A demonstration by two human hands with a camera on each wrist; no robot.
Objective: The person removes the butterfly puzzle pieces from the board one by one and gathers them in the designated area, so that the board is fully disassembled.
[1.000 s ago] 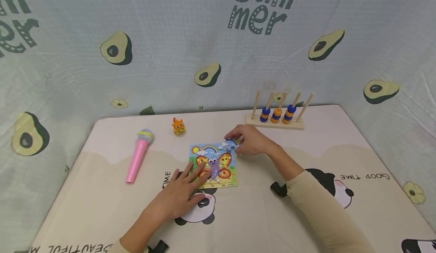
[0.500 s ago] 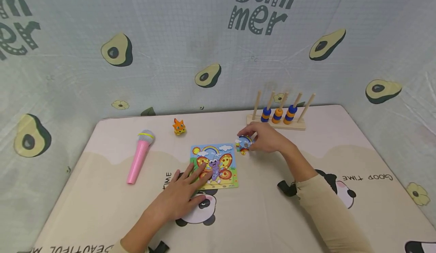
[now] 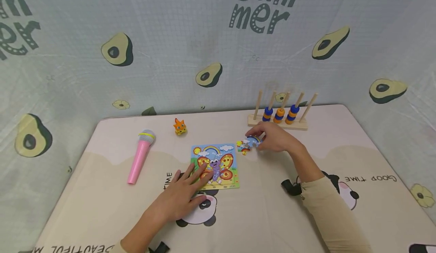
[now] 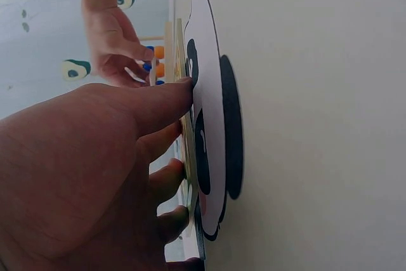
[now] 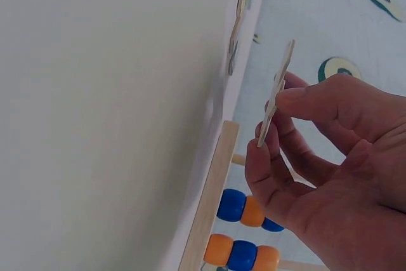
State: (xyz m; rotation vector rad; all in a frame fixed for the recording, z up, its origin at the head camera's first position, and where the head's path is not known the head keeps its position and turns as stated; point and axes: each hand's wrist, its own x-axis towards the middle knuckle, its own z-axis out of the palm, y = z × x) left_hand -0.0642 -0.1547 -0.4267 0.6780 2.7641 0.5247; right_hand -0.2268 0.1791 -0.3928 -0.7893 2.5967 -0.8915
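My left hand (image 3: pixel 182 194) rests with spread fingers on the lower left of a square butterfly puzzle (image 3: pixel 225 162), covering that corner. In the left wrist view, the fingertips of the left hand (image 4: pixel 95 176) lie along the thin puzzle board. To the right of the puzzle, my right hand (image 3: pixel 274 137) pinches a rainbow puzzle piece (image 3: pixel 253 141). The right wrist view shows this thin puzzle piece (image 5: pixel 277 96) edge-on between thumb and fingers, above the table. Loose colourful puzzle pieces (image 3: pixel 244 152) lie beside the puzzle's upper right corner, partly overlapped by the held piece in the head view.
A pink toy microphone (image 3: pixel 139 158) lies at the left. Towards the back stands a small orange animal figure (image 3: pixel 179 127). Behind my right hand is a wooden peg rack (image 3: pixel 252 122) with blue and orange beads. A printed cloth wall rises behind the table's back edge.
My right hand has carried the rainbow puzzle piece rightward, from over the puzzle's upper right corner to beside it. Loose pieces there now show more. The left hand has stayed put.
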